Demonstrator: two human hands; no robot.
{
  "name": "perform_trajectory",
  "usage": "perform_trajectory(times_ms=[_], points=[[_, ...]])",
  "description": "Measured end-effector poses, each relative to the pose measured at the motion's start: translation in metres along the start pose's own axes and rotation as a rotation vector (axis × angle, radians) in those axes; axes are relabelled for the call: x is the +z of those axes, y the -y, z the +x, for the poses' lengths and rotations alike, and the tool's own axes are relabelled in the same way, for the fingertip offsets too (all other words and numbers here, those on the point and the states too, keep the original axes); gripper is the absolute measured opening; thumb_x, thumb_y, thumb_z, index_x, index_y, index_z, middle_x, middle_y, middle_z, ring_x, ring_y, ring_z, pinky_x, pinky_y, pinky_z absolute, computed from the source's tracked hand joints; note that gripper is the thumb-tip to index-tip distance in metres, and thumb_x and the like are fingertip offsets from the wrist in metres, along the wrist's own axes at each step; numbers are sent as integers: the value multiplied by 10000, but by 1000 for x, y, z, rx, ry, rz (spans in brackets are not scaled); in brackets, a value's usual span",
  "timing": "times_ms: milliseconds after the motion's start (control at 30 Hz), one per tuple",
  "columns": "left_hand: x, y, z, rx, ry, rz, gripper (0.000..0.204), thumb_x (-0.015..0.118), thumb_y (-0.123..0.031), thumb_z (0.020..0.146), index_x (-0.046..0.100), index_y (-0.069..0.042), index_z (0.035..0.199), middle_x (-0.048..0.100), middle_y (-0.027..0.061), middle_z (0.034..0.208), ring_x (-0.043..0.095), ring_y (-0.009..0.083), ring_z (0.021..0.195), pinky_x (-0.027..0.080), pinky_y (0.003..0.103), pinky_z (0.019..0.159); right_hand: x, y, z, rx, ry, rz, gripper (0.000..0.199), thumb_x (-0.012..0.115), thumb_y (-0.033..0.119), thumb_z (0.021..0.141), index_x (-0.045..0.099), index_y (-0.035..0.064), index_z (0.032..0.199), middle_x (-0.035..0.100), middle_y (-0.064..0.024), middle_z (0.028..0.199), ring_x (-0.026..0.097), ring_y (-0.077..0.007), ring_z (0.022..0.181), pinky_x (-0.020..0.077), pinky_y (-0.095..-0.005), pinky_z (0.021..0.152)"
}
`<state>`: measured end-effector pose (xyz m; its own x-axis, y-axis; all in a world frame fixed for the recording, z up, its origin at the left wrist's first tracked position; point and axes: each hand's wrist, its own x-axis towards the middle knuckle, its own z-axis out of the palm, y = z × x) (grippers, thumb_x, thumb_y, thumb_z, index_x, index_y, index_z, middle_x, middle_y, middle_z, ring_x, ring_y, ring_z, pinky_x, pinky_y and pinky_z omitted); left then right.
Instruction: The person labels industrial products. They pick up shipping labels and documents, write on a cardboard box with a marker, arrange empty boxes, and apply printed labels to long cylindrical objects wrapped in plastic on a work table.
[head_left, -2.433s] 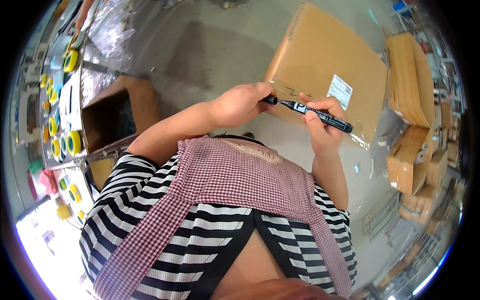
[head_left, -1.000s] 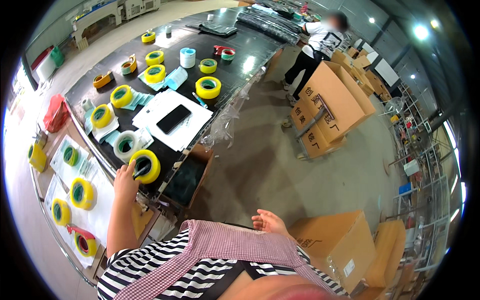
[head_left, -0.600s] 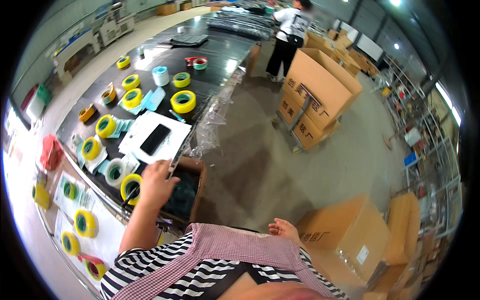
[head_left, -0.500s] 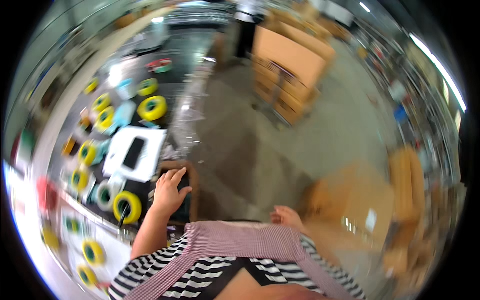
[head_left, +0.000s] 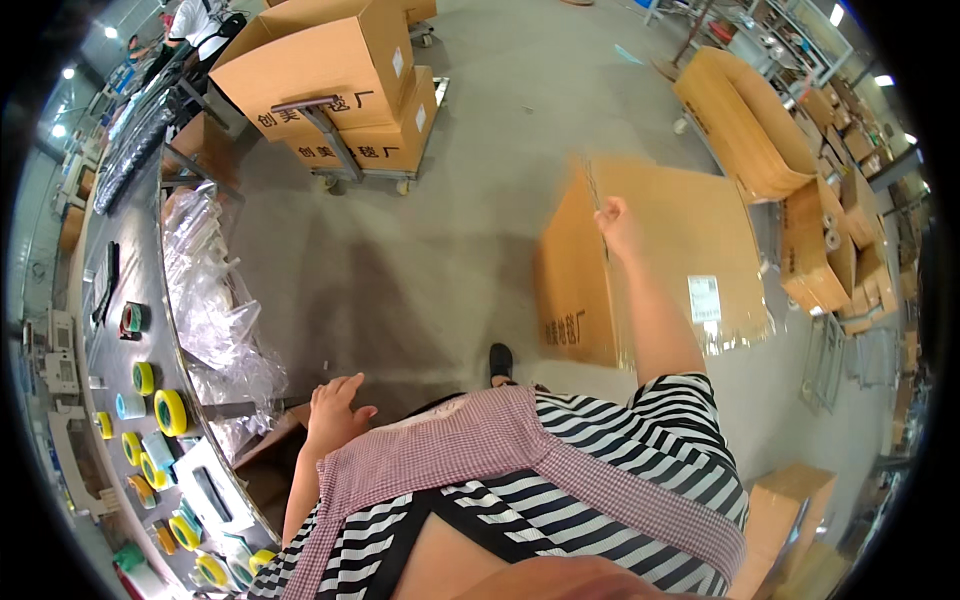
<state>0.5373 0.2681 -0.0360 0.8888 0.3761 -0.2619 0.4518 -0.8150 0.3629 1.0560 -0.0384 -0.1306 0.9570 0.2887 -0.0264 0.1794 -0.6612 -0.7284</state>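
My right hand [head_left: 620, 228] reaches forward, its fingers curled over the near-left top edge of a large brown cardboard box [head_left: 670, 245]. A white label is stuck on the box, dark printing runs along its left side, and its far edge is blurred. On my left, my left hand [head_left: 338, 416] hangs in the air, fingers apart and holding nothing. It is closest to the brown open carton [head_left: 265, 455] beside the table, which is partly hidden by my arm.
A dark table [head_left: 140, 270] along the left bears several tape rolls [head_left: 171, 412], white paper and a black phone [head_left: 211, 495]. Clear plastic film [head_left: 220, 320] hangs from its edge. Stacked cartons [head_left: 350, 110] sit on a trolley ahead; more cartons [head_left: 745, 120] stand at right. A person [head_left: 195, 25] is far left.
My view has swung to the right, away from the table. My right hand has moved from near my body out to the large box's edge. My left hand has come away from the carton by the table.
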Motion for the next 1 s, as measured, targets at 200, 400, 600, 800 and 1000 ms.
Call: perform_trajectory(times_ms=[200, 400, 600, 800, 1000], points=[[-23, -47, 79, -65, 125, -41, 616, 726, -326, 833, 519, -101, 1368, 566, 146, 1314, 507, 354, 1242, 317, 526, 1111, 13, 56, 136, -75, -5, -690, 867, 737, 421, 819, 325, 69, 1496, 326, -162, 1554, 262, -339, 1448, 302, -434, 1155], [-34, -39, 128, -160, 359, 30, 639, 671, -411, 876, 477, -138, 1420, 550, 135, 1344, 495, 341, 1277, 290, 550, 1123, 14, 55, 170, 249, 533, -763, 599, 718, 472, 786, 644, 76, 1230, 634, -159, 1266, 601, -330, 1166, 447, -463, 1019], [-44, -9, 211, -102, 356, 34, 621, 668, -383, 876, 477, -164, 1425, 548, 138, 1347, 494, 337, 1280, 302, 528, 1112, 23, 17, 161, -59, 471, -739, 472, 590, 499, 838, 684, 85, 1045, 692, -172, 1067, 645, -370, 1020, 510, -462, 881], [-50, 34, 331, 26, 439, 102, 570, 601, -403, 897, 488, -194, 1415, 566, 136, 1319, 526, 333, 1252, 364, 505, 1056, 6, 28, 129, -25, 355, -759, 402, 658, 431, 809, 707, 39, 880, 687, -212, 955, 657, -370, 931, 525, -450, 811], [-103, 64, 483, 269, 470, 283, 560, 622, -417, 864, 518, -182, 1362, 617, 124, 1229, 562, 330, 1196, 418, 502, 993, -17, 64, 75, 37, 307, -902, 404, 637, 457, 774, 736, 66, 779, 702, -141, 865, 642, -355, 918, 469, -509, 866]])
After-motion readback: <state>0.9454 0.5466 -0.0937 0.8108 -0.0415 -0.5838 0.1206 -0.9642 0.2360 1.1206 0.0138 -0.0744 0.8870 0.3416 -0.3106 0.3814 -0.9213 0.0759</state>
